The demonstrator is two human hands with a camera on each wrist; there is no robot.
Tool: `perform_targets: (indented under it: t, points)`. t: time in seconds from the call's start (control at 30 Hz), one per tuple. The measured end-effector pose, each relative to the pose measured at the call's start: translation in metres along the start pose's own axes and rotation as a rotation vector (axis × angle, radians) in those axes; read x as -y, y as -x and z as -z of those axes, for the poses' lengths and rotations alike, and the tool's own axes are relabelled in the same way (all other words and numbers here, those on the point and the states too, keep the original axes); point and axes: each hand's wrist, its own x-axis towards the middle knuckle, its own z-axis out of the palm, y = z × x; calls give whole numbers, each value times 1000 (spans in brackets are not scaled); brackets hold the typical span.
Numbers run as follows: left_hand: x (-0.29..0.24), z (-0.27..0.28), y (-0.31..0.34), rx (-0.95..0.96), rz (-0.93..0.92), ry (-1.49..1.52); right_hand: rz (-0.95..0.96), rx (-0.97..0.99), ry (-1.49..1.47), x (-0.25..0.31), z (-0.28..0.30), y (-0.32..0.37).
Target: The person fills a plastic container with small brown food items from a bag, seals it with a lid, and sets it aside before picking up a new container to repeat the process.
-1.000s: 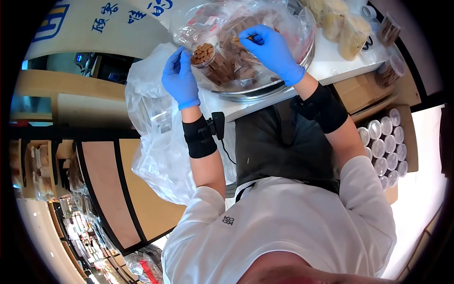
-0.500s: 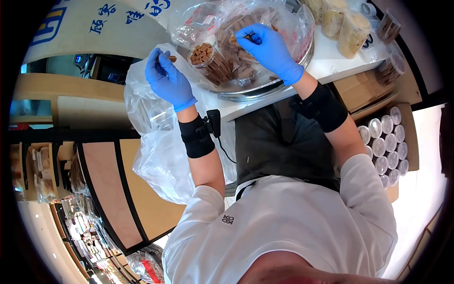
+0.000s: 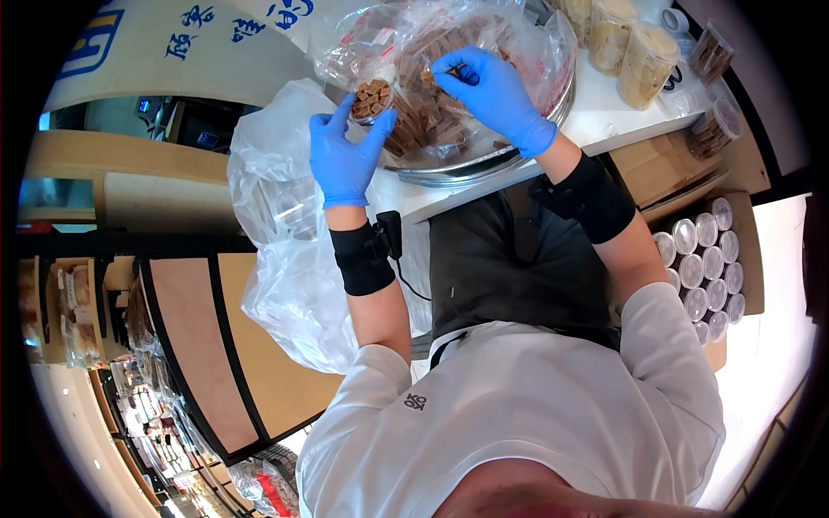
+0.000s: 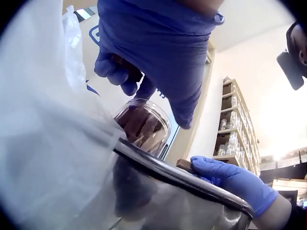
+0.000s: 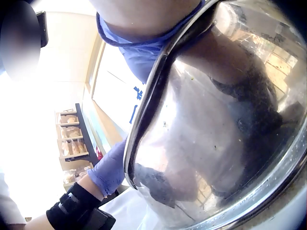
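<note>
Clear jar [image 4: 164, 125] of brown sticks [image 3: 372, 99] at the left of the steel basin [image 3: 458, 179], blue 顾客 writing [image 3: 197, 15] far left, left hand [image 3: 347, 160] with grip spread at the jar's rim, curled fingers around one stick [image 4: 128, 68], right hand [image 3: 496, 95] with grip narrow, pinching another stick [image 4: 184, 166]

Jar [image 4: 154, 128] prob. in basin [image 5: 196, 139], L side

white tabletop [image 3: 596, 121] | on it: metal basin [image 3: 462, 177], pale-filled clear tubs [image 3: 646, 67]

In the head view we look down at the bowl [image 5: 168, 134] both wrist views share, close and low.
</note>
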Motion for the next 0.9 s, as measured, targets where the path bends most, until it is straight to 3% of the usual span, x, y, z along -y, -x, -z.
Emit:
perform_targets:
  t: [0.27, 0.43, 0.67, 0.77, 0.83, 0.9]
  points:
    - [10, -6, 4, -127, -103, 14, -29, 4, 14, 3, 1, -1]
    - [6, -11, 6, -3, 6, 23, -46, -7, -4, 3, 1, 0]
    - [6, -14, 12, -13, 36, -98, -51, 3, -15, 4, 1, 0]
    - [6, -14, 12, -75, -23, -2, -12, 5, 26, 7, 1, 0]
    - [10, -13, 11, -1, 52, 211, -15, 1, 37, 9, 2, 0]
    - [7, -10, 10, 19, 92, 240, -27, -2, 24, 6, 2, -1]
